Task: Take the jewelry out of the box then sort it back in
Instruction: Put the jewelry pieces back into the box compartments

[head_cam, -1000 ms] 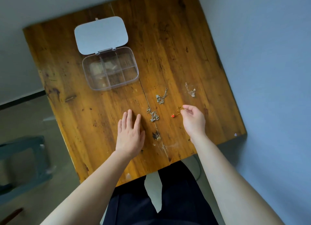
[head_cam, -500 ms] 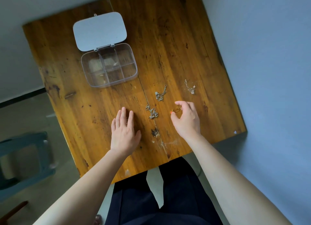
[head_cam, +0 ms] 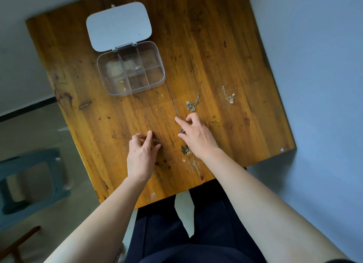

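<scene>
The clear compartment box (head_cam: 159,80) lies open on the wooden table (head_cam: 206,46), its white lid (head_cam: 118,26) folded back. Small bits remain in some of its compartments. A silver chain (head_cam: 193,104), a thin silver chain (head_cam: 228,95) and a gold chain with a red bead (head_cam: 215,120) lie loose on the wood. My left hand (head_cam: 140,156) pinches a small silver piece (head_cam: 154,140) at its fingertips. My right hand (head_cam: 197,137) reaches left over a silver necklace (head_cam: 181,131), index finger and thumb closing on it. The hand hides most of the necklace.
The table's near edge runs just above my lap. A dark knot (head_cam: 185,149) marks the wood beside my right wrist. A blue-grey stool (head_cam: 33,176) stands on the floor at the left. A pale wall lies to the right of the table.
My right hand left the gold chain and moved left onto the silver necklace. My left hand, flat before, has curled its fingers around a small piece.
</scene>
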